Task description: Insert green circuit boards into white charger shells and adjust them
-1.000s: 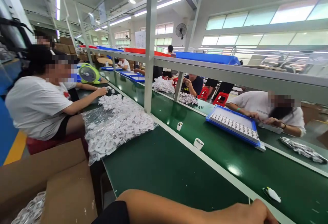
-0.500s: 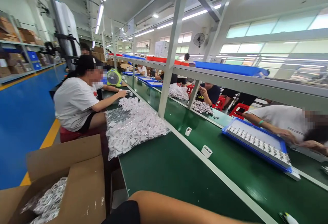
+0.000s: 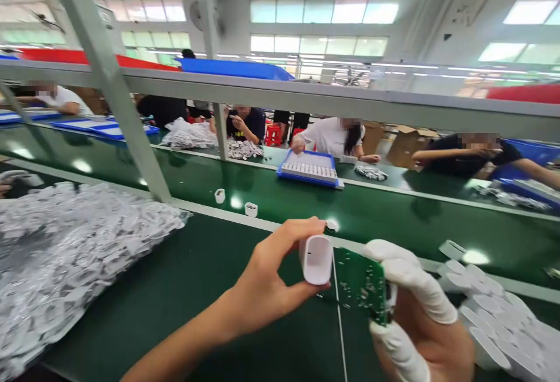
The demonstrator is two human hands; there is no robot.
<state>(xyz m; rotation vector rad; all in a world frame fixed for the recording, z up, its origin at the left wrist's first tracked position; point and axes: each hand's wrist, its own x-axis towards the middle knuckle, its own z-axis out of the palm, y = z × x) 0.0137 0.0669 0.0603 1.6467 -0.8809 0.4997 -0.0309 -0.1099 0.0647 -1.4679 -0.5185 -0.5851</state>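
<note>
Between the thumb and fingers of my left hand [image 3: 271,277] is a white plastic housing [image 3: 318,260], its open, hollow end turned towards me. My right hand [image 3: 420,312], with white finger covers on the fingers and thumb, pinches a green circuit board [image 3: 361,283] by its right edge. The board's left edge points at the housing, with a small gap between them. Both things are held above the dark green bench [image 3: 210,306]. A pile of white housings [image 3: 503,312] lies beside my right hand.
A heap of small white plastic parts [image 3: 79,242] covers the left of the bench. Two white housings [image 3: 251,209] stand on the green conveyor belt [image 3: 196,175]. A metal post [image 3: 114,90] rises ahead on the left. Across the belt, people work near a blue tray [image 3: 310,167].
The view has swung right, away from the cardboard box and the nearby seated person. Both my hands now show, holding the housing and the circuit board; earlier only a forearm was visible.
</note>
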